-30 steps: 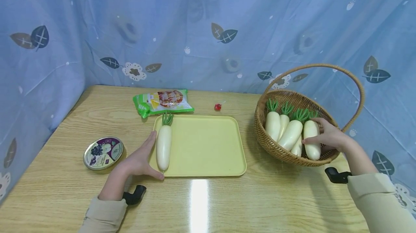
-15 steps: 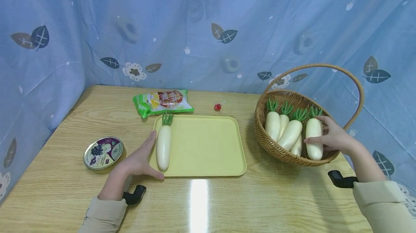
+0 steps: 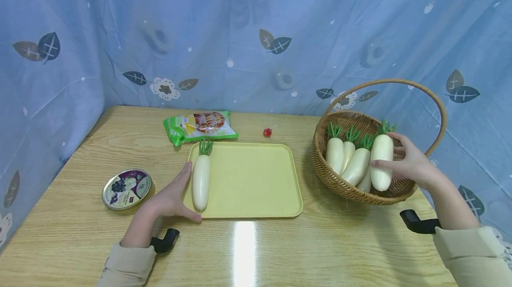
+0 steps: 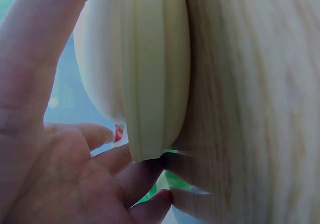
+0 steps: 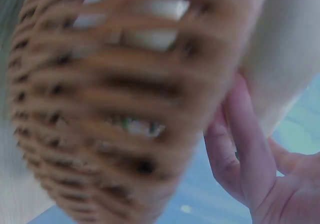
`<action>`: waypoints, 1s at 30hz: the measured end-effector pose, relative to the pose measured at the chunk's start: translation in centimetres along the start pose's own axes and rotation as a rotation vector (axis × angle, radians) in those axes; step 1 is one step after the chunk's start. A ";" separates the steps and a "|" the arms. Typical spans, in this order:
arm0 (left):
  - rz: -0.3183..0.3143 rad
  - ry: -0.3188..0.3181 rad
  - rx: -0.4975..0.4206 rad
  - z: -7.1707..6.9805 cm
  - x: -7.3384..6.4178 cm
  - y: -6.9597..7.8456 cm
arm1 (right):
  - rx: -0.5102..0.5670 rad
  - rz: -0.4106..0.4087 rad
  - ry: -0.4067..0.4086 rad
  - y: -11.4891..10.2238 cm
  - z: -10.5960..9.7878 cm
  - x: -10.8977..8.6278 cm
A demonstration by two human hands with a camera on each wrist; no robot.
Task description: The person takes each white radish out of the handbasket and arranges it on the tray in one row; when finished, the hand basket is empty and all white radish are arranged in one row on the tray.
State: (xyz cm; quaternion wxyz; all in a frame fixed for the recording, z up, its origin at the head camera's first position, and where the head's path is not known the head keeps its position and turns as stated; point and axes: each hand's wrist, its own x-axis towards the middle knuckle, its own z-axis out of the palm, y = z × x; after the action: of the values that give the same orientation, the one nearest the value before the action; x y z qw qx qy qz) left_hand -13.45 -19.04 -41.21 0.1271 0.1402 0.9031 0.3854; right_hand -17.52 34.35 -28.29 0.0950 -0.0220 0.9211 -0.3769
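Observation:
In the head view my right hand [image 3: 414,162] grips a white radish [image 3: 381,167] with green leaf tops, thumb on its near side. That radish is raised over the right part of the wicker basket [image 3: 348,193], where several more white radishes [image 3: 356,169] lie. The right wrist view shows the fingers [image 5: 250,139] against the pale radish [image 5: 285,49], partly behind the basket wall [image 5: 115,109]. My left hand [image 3: 170,196] rests with spread fingers at the left edge of a yellow tray [image 3: 256,180]. One white radish [image 3: 201,182] lies along that side of the tray.
A round tin [image 3: 127,189] stands left of the left hand. Behind the tray lie a green food packet [image 3: 202,126] and a small red object [image 3: 267,132]. The basket's tall handle [image 3: 400,81] arches above its opening. A blue curtain [image 3: 240,56] hangs behind the table.
My right hand has lifted its radish slightly up from among the others in the basket. The left hand, the tray and the radish on it have stayed in place.

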 end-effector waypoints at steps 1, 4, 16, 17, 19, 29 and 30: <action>0.000 0.001 0.001 0.0 0.0 0.0 | -0.004 -0.002 0.005 -0.4 0.1 -0.1; 0.002 0.001 0.000 0.0 0.0 0.0 | 0.013 -0.018 0.013 -1.2 0.4 -0.5; 0.004 -0.002 0.005 0.0 0.0 -0.1 | 0.079 -0.093 0.015 -3.6 2.3 -2.0; 0.002 -0.002 0.003 0.0 0.0 -0.1 | 0.071 -0.100 0.018 -3.8 2.5 -2.1; 0.002 -0.002 0.002 0.0 0.0 -0.1 | 0.064 -0.117 0.024 -4.0 2.8 -2.3; 0.001 -0.003 -0.001 0.0 -0.1 0.0 | 0.031 -0.193 0.056 -5.5 3.9 -3.1; 0.001 -0.003 -0.001 -0.1 -0.1 0.0 | 0.027 -0.197 0.057 -5.7 4.0 -3.1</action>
State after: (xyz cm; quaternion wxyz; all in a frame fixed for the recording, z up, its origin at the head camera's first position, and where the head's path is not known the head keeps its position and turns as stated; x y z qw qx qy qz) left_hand -13.39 -19.10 -41.15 0.1285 0.1412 0.9026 0.3859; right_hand -13.84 27.90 -26.62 0.0318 -0.1004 0.9116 -0.3974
